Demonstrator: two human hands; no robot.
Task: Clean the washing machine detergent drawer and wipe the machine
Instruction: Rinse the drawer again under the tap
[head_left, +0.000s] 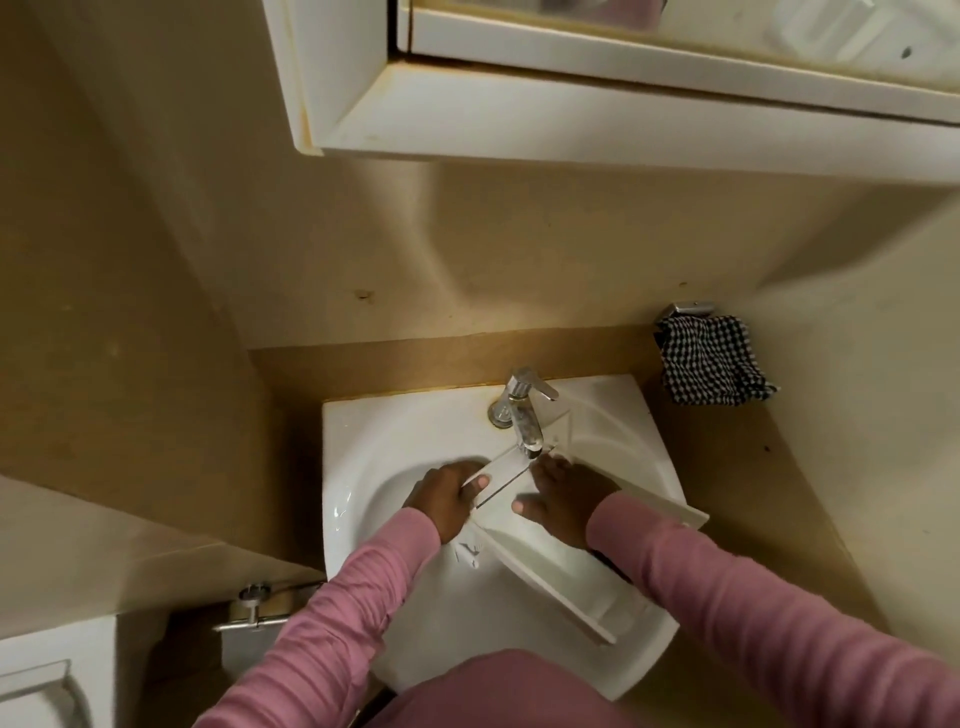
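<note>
As the left hand (441, 500) grips it, the drawer (558, 569) slants — end under tap (524, 415).

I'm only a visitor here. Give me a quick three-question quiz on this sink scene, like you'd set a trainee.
1. True or false: the white plastic detergent drawer is held over the white ceramic sink, one end below the chrome tap.
2. The black-and-white checked cloth hangs: A) on the wall right of the sink; B) inside the sink; C) over the tap.
3. Which is nearer the cloth: the left hand or the right hand?
Key: 1 true; 2 A; 3 right.
</note>
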